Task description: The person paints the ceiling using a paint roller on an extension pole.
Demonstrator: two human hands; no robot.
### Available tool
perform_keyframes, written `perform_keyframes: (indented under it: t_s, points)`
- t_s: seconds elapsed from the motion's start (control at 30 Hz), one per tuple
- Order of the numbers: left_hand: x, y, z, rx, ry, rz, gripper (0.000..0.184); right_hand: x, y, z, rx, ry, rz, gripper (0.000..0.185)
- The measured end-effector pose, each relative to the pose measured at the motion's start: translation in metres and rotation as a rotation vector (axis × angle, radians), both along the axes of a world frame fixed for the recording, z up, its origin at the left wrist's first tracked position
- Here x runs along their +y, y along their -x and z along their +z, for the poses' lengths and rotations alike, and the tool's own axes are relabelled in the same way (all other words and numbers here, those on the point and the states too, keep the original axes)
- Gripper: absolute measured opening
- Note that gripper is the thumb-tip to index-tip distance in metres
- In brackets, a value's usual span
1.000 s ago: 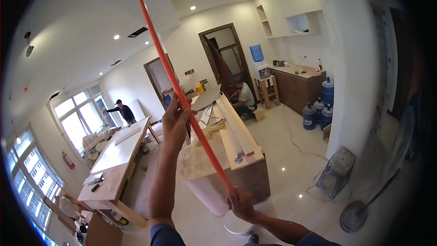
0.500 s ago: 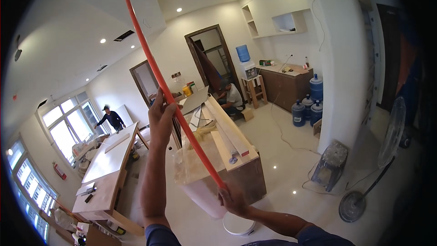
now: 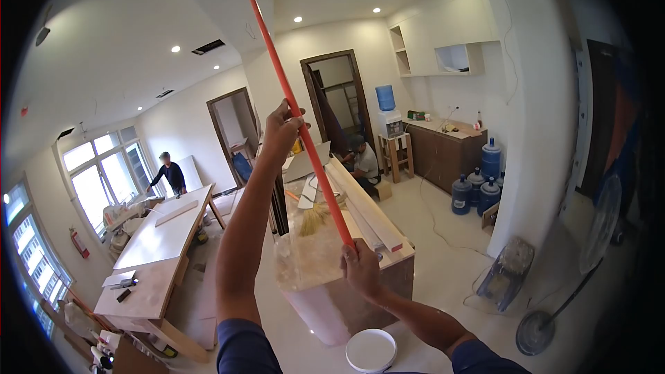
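A long red pole (image 3: 277, 69) with a yellow tip slants up toward the ceiling, a thin wire-like piece showing at its top. Partway up, my left hand (image 3: 281, 130) is closed around the shaft, arm raised. My right hand (image 3: 361, 270) grips the pole's lower end, fingers wrapped round it. Behind the pole stands a dusty counter (image 3: 294, 263) carrying long wooden boards (image 3: 364, 208), a straw broom head (image 3: 317, 220) and a grey sheet (image 3: 306, 161). Below my right hand, a round white bucket (image 3: 371, 351) rests on the floor.
One person (image 3: 364, 159) crouches beyond the counter; another (image 3: 168, 176) stands behind a long worktable (image 3: 149, 242) at left. Blue water bottles (image 3: 463, 195), a step stool (image 3: 507, 266), a stand fan (image 3: 537, 332) and a floor cable (image 3: 433, 215) lie to the right.
The view has shifted, so the room sits lower and mostly farther right. The pole has moved right, with its tip lower in view. Both hands keep their hold.
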State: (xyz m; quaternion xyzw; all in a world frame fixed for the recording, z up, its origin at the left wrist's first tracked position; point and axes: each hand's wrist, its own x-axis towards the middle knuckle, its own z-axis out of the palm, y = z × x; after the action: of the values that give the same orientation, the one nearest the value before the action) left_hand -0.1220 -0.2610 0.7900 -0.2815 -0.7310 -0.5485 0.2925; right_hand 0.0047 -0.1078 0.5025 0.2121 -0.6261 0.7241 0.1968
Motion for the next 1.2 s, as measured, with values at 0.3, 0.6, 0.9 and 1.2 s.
perform_keyframes:
  t_s: [0.3,0.6,0.9,1.2]
  points:
    - [-0.006,-0.023,-0.025,0.091,-0.040,-0.003,0.067,-0.014,-0.021,-0.015,0.024,-0.021,-0.041,0.028]
    - [0.004,-0.107,-0.073,0.144,0.064,-0.044,0.075,-0.001,-0.078,-0.084,0.052,0.007,-0.025,0.024]
    - [0.017,-0.178,-0.096,0.124,0.067,-0.119,0.075,0.022,-0.151,-0.109,0.042,-0.064,-0.027,0.022]
    - [0.015,-0.214,-0.088,0.107,0.058,-0.043,0.072,0.021,-0.186,-0.100,0.072,-0.021,0.026,0.021]
